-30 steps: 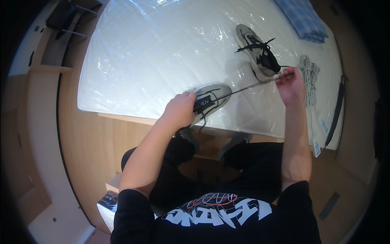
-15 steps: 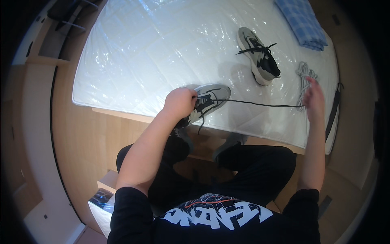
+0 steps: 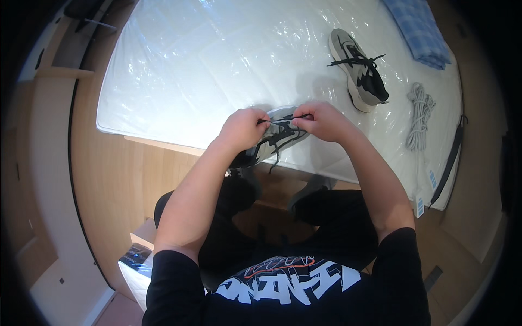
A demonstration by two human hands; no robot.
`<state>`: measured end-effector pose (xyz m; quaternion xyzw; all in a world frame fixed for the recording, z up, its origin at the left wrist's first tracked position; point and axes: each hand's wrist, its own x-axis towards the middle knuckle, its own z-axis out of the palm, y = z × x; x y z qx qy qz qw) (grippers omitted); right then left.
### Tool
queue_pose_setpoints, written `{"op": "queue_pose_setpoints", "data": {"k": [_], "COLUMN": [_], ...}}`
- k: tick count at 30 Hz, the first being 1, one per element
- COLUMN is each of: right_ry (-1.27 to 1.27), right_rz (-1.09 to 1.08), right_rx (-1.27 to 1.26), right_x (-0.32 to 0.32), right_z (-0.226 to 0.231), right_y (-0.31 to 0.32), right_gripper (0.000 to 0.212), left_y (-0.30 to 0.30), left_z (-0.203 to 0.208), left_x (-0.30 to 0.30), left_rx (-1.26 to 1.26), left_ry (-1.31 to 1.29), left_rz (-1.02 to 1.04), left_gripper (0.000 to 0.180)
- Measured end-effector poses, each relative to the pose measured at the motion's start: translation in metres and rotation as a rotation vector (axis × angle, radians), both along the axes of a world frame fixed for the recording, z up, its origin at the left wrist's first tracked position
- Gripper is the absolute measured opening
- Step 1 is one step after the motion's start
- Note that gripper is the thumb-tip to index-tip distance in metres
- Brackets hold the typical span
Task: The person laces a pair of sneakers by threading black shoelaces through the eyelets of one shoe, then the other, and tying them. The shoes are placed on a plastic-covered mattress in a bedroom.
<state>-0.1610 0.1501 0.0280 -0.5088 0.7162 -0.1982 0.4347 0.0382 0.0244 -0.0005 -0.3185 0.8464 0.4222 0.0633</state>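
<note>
— At the near edge of the mattress [image 3: 179, 70], what are the hands doing?

— Both are on the grey sneaker [image 3: 274, 136] that lies at the bed's edge, right in front of the seated person. The left hand [image 3: 243, 128] sits at nine o'clock of the shoe, the right hand [image 3: 322, 119] at two o'clock, and the fingers of each are pinched narrow on the black lace [image 3: 288, 117], stretched short between them over the shoe's top.

— Loose ends?

— A bit of lace hangs off the shoe toward six o'clock, over the wooden bed frame [image 3: 163, 163].

— And the other shoe?

— The second sneaker [image 3: 359, 70] lies well apart at one o'clock from the hands, black laces splayed. A bundle of pale cord [image 3: 420, 114] rests at three o'clock, near the mattress's right edge, and a folded blue checked cloth [image 3: 418, 30] sits at the far corner.

— The mattress?

— White, under a clear, shiny plastic wrap.
</note>
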Motion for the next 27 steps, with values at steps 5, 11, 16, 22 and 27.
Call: {"op": "queue_pose_setpoints", "data": {"k": [5,11,16,22,27], "right_ry": [0.103,0.01,0.001,0.023,0.066], "right_rz": [0.122,0.134,0.116,0.129,0.214], "right_rx": [-0.076,-0.279,-0.202,-0.082,-0.053], "right_x": [-0.002,0.004,0.015,0.019,0.021], "right_z": [-0.017,-0.042,-0.043,-0.055,-0.052], "right_y": [-0.006,-0.018,-0.03,-0.037,-0.042], "right_gripper": [0.021,0.022,0.018,0.019,0.019], "left_y": [0.0,-0.002,-0.004,-0.006,-0.006], "left_z": [-0.009,-0.009,-0.017,-0.015,-0.013], "left_x": [-0.001,-0.006,-0.003,-0.004,-0.002], "left_rx": [0.136,0.212,0.24,0.229,0.23], "left_ry": [0.13,0.015,0.052,0.052,0.048], "left_rz": [0.041,0.117,0.136,0.172,0.19], "left_gripper": [0.018,0.02,0.021,0.018,0.017]}}
